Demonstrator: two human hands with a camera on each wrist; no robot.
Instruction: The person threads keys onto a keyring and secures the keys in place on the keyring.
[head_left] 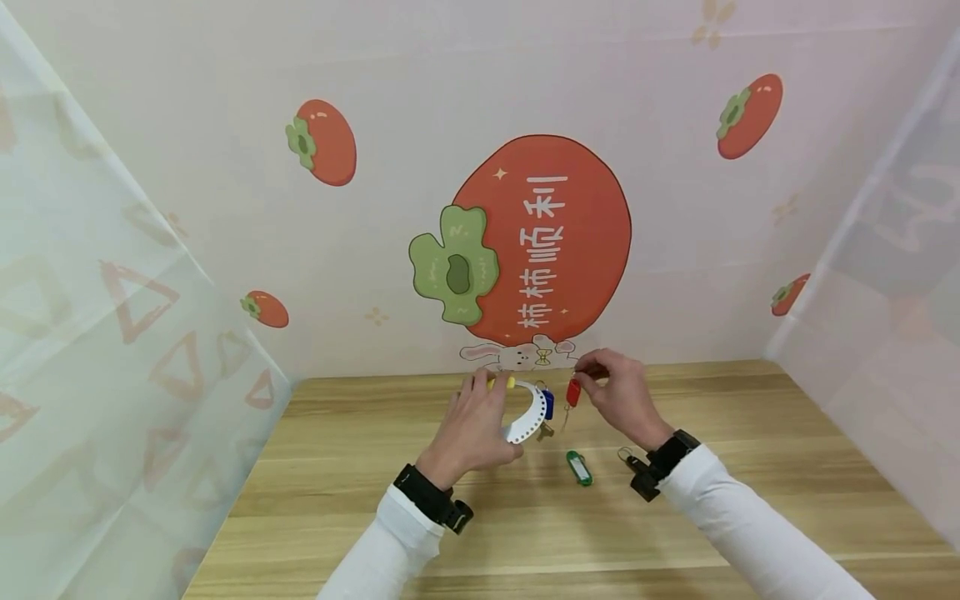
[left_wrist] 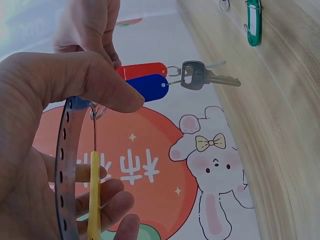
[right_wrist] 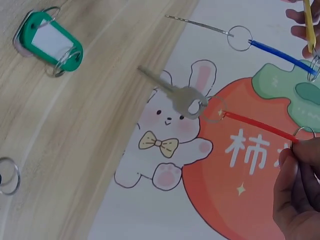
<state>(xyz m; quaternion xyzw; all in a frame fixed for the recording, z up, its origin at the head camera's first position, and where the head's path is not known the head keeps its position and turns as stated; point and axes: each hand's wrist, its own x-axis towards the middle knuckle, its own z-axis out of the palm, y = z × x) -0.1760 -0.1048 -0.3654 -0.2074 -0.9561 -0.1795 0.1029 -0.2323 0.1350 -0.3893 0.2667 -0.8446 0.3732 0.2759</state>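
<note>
The red tag is hanging from your right hand above the far part of the tabletop, and its key is dangling from a small ring at the lower end. Your right grip is pinching the upper end of the red tag between thumb and fingers. Just left of it, the blue tag is hanging beside the white hoop, with a second key pointing down toward you. Your left hand is holding the hoop from its left side, fingers and thumb curling round it, while the yellow bar is showing by your fingers.

Nearer to you, the green tag is lying on the tabletop between your wrists. To its right a dark item with a ring is lying close by your right wrist camera, which is partly hiding it. Beyond the far edge, a printed rabbit and a large persimmon are covering the middle of the backdrop.
</note>
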